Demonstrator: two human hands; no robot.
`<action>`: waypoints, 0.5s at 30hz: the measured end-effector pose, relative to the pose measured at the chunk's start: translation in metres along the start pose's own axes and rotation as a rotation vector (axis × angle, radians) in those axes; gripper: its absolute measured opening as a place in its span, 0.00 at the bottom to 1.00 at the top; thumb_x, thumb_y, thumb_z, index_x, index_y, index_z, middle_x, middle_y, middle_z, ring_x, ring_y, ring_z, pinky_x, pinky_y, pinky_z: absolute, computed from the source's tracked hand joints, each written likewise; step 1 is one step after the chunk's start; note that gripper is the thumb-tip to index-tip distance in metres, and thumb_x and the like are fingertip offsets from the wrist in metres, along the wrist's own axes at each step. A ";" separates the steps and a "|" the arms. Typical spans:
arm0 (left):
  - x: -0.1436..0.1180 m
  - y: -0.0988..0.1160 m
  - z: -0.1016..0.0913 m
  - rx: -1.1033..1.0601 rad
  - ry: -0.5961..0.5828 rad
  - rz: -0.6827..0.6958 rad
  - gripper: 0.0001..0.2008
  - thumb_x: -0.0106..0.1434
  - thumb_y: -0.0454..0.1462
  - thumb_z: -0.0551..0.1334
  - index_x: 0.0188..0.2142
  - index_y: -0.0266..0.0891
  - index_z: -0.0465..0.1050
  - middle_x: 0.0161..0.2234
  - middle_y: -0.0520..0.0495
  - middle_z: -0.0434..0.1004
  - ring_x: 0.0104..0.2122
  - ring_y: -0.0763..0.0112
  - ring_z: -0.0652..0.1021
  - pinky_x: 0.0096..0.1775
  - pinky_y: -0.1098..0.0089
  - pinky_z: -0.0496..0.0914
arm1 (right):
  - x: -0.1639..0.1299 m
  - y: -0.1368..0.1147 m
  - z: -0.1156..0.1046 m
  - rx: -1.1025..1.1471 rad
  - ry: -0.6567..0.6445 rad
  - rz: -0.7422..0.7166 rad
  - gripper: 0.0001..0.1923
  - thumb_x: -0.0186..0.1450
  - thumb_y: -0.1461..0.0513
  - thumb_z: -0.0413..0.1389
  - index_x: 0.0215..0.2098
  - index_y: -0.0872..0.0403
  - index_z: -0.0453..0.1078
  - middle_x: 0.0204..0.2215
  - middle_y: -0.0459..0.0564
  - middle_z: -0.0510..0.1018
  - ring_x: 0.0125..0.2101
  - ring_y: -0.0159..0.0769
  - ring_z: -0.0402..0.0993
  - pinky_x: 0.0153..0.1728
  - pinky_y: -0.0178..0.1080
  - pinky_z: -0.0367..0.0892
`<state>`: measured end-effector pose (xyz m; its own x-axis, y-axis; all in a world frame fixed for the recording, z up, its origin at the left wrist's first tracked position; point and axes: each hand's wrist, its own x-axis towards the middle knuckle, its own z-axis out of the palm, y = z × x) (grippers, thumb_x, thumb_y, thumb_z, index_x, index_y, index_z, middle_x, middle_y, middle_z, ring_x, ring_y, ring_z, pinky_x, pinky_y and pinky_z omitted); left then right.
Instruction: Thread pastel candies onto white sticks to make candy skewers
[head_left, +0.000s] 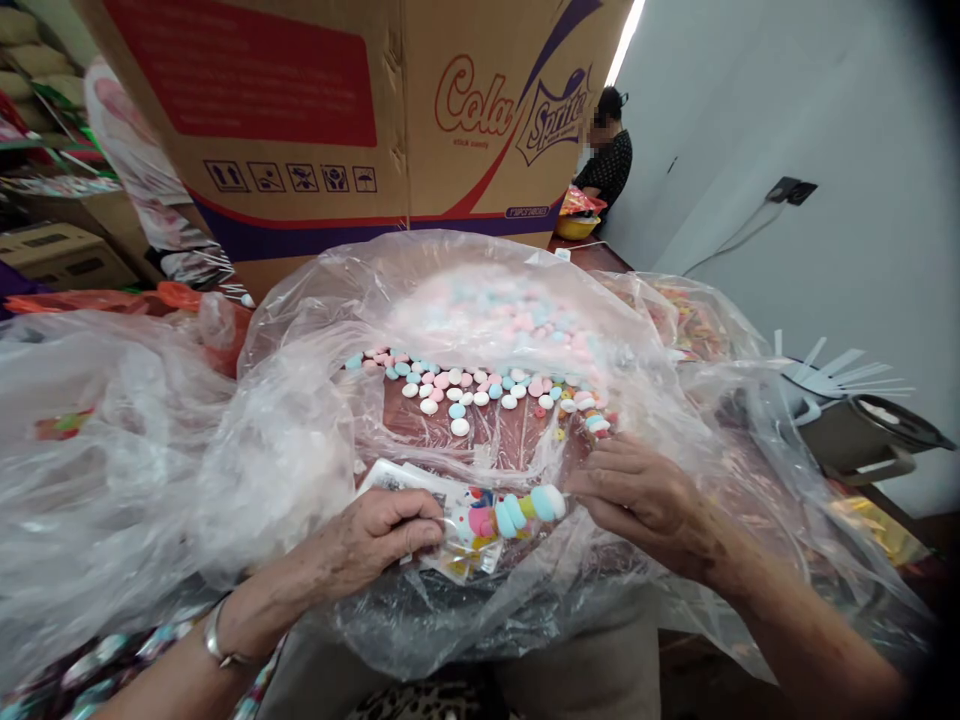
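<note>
behind, a cardboard box [315, 130]; left hand [375, 545] pinches a small packet [442, 520] open, so right hand [645, 500] fingertips pinch a candy row [517, 512] at its mouth.

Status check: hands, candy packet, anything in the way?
Left hand grips packet. Right hand at candy stack. Loose candies behind, bag crowding around.

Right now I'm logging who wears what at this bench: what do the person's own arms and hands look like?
Both forearms are bare, no sleeves or gloves. The left hand has a silver bangle at its wrist. The right hand wears nothing visible.
</note>
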<state>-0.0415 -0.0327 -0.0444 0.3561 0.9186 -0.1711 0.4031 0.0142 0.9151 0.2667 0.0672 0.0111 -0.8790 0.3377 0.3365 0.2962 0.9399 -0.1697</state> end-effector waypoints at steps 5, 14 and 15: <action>0.007 0.023 0.002 0.025 -0.122 -0.036 0.10 0.66 0.42 0.60 0.41 0.40 0.77 0.33 0.53 0.74 0.33 0.69 0.70 0.34 0.73 0.63 | 0.002 -0.005 0.009 0.012 0.022 0.001 0.14 0.73 0.66 0.47 0.37 0.54 0.74 0.26 0.47 0.75 0.30 0.34 0.69 0.34 0.38 0.59; 0.022 0.031 0.017 0.147 -0.152 0.086 0.11 0.65 0.43 0.65 0.44 0.41 0.73 0.33 0.54 0.70 0.33 0.68 0.68 0.34 0.72 0.60 | 0.002 -0.023 0.024 0.114 0.030 0.056 0.15 0.74 0.66 0.46 0.34 0.55 0.73 0.27 0.48 0.77 0.28 0.34 0.70 0.32 0.37 0.59; 0.023 0.030 0.019 0.183 -0.142 0.115 0.12 0.65 0.43 0.65 0.46 0.42 0.72 0.33 0.54 0.71 0.33 0.68 0.69 0.35 0.71 0.60 | 0.000 -0.025 0.029 0.128 0.063 0.077 0.15 0.73 0.66 0.46 0.34 0.55 0.73 0.27 0.48 0.78 0.27 0.33 0.70 0.32 0.37 0.59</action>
<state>-0.0049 -0.0184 -0.0275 0.5177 0.8454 -0.1312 0.4947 -0.1707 0.8521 0.2480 0.0421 -0.0113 -0.8294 0.4144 0.3746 0.3077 0.8986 -0.3128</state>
